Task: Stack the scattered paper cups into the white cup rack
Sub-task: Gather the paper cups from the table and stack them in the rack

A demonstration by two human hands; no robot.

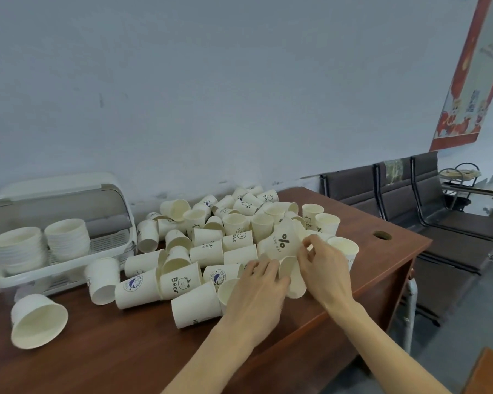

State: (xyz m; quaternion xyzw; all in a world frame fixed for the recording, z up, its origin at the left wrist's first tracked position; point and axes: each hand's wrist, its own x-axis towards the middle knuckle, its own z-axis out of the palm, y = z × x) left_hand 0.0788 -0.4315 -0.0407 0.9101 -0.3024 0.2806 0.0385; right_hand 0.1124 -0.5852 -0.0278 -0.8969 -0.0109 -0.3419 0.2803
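The white cup rack (60,243) stands at the far left of the surface (125,351) with two nested stacks in it, well apart from both hands, so any gathered cups must travel left. Across the heap of paper cups (211,245), readable print runs "Bear", "HELLO" and "NICE DAY". The left hand (256,294) lies with fingers curled over a sideways cup (292,280), mouth toward the camera; the right hand (322,268) pinches the "NICE DAY" cup (282,240), tilted above it.

A reddish-brown wooden desk (339,280) stands against a grey wall (211,81). Right of the desk stand dark chairs (427,200); above them hangs a red poster (467,89).
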